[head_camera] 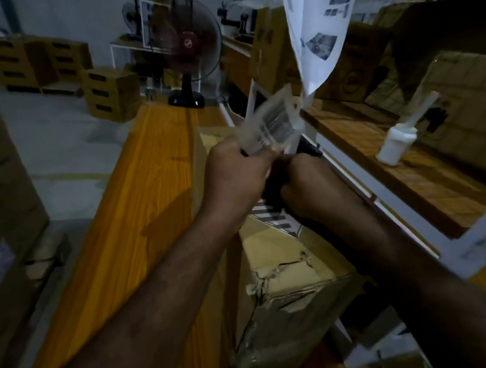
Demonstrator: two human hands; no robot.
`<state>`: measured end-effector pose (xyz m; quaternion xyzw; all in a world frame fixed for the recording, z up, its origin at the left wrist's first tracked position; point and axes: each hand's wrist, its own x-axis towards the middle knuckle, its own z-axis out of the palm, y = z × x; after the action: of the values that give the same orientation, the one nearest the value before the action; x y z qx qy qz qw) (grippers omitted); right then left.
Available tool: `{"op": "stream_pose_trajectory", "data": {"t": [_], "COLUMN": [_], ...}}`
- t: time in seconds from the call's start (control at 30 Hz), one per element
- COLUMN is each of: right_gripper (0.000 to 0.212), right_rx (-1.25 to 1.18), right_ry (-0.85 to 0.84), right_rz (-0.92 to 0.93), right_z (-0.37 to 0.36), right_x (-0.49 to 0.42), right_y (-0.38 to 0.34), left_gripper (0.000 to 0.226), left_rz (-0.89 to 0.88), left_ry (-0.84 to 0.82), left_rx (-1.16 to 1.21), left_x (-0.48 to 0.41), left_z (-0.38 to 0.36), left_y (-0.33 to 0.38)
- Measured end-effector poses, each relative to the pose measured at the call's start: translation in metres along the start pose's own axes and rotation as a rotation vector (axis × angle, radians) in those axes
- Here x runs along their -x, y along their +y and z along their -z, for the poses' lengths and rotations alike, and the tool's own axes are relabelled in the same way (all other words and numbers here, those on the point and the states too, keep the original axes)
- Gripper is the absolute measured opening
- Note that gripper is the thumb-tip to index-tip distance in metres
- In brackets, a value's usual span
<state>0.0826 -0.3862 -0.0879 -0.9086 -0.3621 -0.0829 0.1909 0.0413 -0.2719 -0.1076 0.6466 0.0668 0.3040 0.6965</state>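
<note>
Head view: the left hand [234, 169] pinches a blurred label [274, 121]; the right hand [304, 184], just beside it, grips a dark object [272, 194].

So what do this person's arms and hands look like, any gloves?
The left hand and right hand wear no gloves. The left forearm and right forearm are bare too: no sleeves, watch or bands in view. Blur hides any rings.

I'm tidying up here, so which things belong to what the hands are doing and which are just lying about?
In use: left hand, right hand, barcode label that the left hand holds, cardboard box below them.
Lying about: fan, white bottle, hanging paper sheet, stacked boxes.
</note>
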Motion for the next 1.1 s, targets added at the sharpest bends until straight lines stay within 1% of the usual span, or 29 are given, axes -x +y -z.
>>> {"op": "stream_pose_trajectory", "data": {"t": [0.03,0.07,0.1,0.13,0.2,0.27,0.37,0.43,0.47,0.53,0.6,0.67,0.7,0.8,0.9,0.97,1.0,1.07,1.1], "right_gripper": [0.016,0.010,0.009,0.016,0.024,0.023,0.018,0.008,0.006,0.012,0.019,0.033,0.034,0.022,0.019,0.022,0.023,0.009,0.015], "right_rx": [0.005,0.012,-0.001,-0.007,0.014,-0.009,-0.007,0.037,0.042,0.013,-0.017,-0.060,-0.075,0.001,0.020,0.024,0.015,-0.013,-0.023], "right_ry": [0.026,0.047,0.069,0.064,0.005,-0.054,-0.025,0.011,0.022,0.002,-0.085,-0.130,-0.129,-0.075,0.033,0.064,0.055,-0.041,-0.091], "right_rz": [0.004,0.004,0.001,0.000,0.024,0.013,-0.028,0.006,0.025,0.040,0.063,0.035,0.007,-0.023,0.001,0.024,0.054,0.112,0.099], "right_z": [-0.004,-0.006,-0.006,-0.002,0.008,0.017,0.011,-0.002,-0.007,-0.004,0.009,0.023,0.026,0.014,-0.003,-0.002,0.001,0.010,0.015], "right_x": [-0.007,-0.007,0.000,0.013,0.044,0.056,0.022,-0.005,-0.010,0.009,0.046,0.071,0.070,0.034,0.002,0.014,0.029,0.063,0.076], "right_y": [-0.001,-0.001,0.000,0.001,0.004,0.005,0.004,-0.001,-0.002,-0.004,-0.002,0.003,0.007,0.007,-0.002,-0.008,-0.010,-0.008,-0.005], "left_gripper": [0.015,0.016,0.020,0.024,0.028,0.030,0.032,0.035,0.036,0.032,0.029,0.031,0.033,0.035,0.030,0.027,0.026,0.026,0.026], "left_rz": [0.006,0.011,0.012,0.009,-0.006,-0.027,-0.021,-0.008,-0.006,-0.007,-0.013,-0.027,-0.039,-0.057,-0.056,-0.045,-0.036,-0.020,-0.017], "left_ry": [0.028,0.056,0.082,0.100,0.108,0.109,0.106,0.108,0.115,0.127,0.130,0.127,0.117,0.090,0.111,0.133,0.141,0.148,0.143], "left_rx": [0.022,0.044,0.058,0.067,0.085,0.086,0.056,0.053,0.046,0.059,0.071,0.056,0.042,0.026,0.007,0.023,0.038,0.060,0.063], "left_x": [-0.001,-0.002,-0.003,-0.003,-0.004,-0.005,-0.005,-0.006,-0.007,-0.007,-0.007,-0.007,-0.007,-0.006,-0.004,-0.004,-0.004,-0.004,-0.004], "left_z": [0.001,0.001,0.002,0.004,0.005,0.004,0.002,0.004,0.006,0.010,0.010,0.005,0.003,0.000,0.002,0.005,0.006,0.008,0.007], "left_y": [0.001,0.000,-0.001,-0.002,-0.006,-0.007,-0.005,-0.004,-0.005,-0.007,-0.010,-0.012,-0.012,-0.009,-0.008,-0.007,-0.007,-0.008,-0.008]}}
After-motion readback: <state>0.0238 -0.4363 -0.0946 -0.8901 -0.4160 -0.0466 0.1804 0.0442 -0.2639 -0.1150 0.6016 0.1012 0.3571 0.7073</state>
